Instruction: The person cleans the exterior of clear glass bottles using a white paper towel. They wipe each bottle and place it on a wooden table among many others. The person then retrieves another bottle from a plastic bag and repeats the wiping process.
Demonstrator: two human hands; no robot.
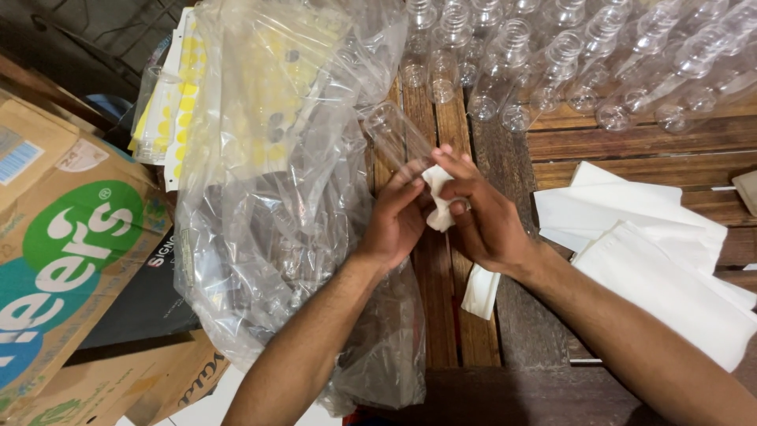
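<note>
Wooden table [615,154] w/ a big clear plastic bag [268,205] sprawled on its left side, cardboard box [55,260] further left. Rows of clear bottles [568,63] lie at the far edge, white paper sheets [654,244] stacked at right. One clear bottle [394,138] sits between both hands — long axis runs from the hands up-left, away from the person. Left hand [394,225] is closed round its near end; right hand [489,221] pinches a white cloth [438,197] against that end. Both hands about equally close. Small folded paper [481,292] lies below the right wrist.
</note>
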